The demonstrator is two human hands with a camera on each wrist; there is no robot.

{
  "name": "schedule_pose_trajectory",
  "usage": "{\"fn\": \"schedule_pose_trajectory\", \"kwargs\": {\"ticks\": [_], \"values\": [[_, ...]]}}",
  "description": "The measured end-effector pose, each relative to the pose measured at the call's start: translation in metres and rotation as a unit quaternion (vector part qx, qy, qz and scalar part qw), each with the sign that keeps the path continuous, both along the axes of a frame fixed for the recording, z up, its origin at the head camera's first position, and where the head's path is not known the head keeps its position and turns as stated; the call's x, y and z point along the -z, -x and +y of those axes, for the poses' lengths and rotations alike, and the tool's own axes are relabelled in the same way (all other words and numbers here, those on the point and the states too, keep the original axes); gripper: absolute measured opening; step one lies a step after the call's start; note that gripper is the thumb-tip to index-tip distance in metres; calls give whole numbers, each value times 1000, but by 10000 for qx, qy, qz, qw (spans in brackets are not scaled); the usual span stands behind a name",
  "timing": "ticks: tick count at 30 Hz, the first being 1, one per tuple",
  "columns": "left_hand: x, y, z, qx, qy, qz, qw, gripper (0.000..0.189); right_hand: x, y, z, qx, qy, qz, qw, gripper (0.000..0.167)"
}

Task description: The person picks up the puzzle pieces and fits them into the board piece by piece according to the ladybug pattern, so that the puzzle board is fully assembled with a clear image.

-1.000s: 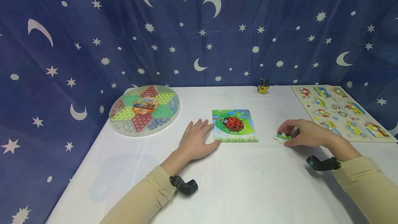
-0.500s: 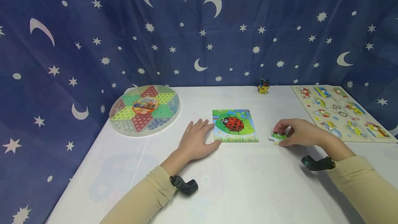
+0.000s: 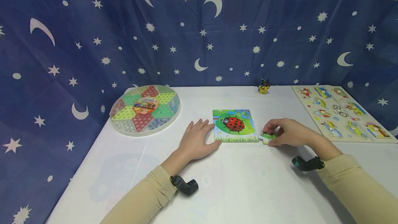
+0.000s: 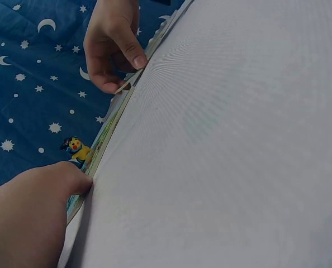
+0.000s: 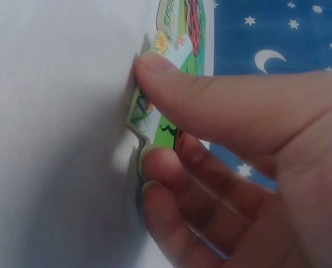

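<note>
A square ladybug jigsaw puzzle (image 3: 234,124) lies flat on the white table in the head view. My left hand (image 3: 196,142) lies at its left side, fingers spread, with the index finger by the left edge and the thumb at the lower left corner. Between thumb and fingers my right hand (image 3: 289,133) pinches a loose puzzle piece (image 3: 266,137), printed green with grass and a bit of ladybug. That piece is close by the puzzle's lower right corner. In the right wrist view, the thumb (image 5: 160,72) covers part of the piece.
At the left stands a round Chinese checkers board (image 3: 145,110). A small yellow figurine (image 3: 263,86) is at the table's back edge. The right side holds a flat picture board (image 3: 342,113) with vehicle shapes. Behind hangs a blue cloth (image 3: 199,30) with moons and stars.
My right hand has moved left with the puzzle piece, from near the picture board to the puzzle's lower right corner. The left hand has stayed in place.
</note>
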State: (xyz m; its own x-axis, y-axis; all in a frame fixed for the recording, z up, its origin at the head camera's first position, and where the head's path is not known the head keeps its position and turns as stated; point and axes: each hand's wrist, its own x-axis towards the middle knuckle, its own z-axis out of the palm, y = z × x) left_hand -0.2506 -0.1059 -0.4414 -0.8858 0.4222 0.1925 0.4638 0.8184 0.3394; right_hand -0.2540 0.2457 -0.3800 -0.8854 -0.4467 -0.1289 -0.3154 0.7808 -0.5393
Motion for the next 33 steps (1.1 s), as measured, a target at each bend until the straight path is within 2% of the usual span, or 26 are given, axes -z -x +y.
{"fn": "schedule_pose_trajectory", "kwargs": {"ticks": [27, 33], "values": [[-4, -2, 1, -4, 40, -38, 10000, 71, 9, 9, -40, 94, 226, 284, 9993, 37], [-3, -1, 1, -13, 55, -91, 9999, 72, 10, 10, -53, -39, 247, 268, 9993, 34]]}}
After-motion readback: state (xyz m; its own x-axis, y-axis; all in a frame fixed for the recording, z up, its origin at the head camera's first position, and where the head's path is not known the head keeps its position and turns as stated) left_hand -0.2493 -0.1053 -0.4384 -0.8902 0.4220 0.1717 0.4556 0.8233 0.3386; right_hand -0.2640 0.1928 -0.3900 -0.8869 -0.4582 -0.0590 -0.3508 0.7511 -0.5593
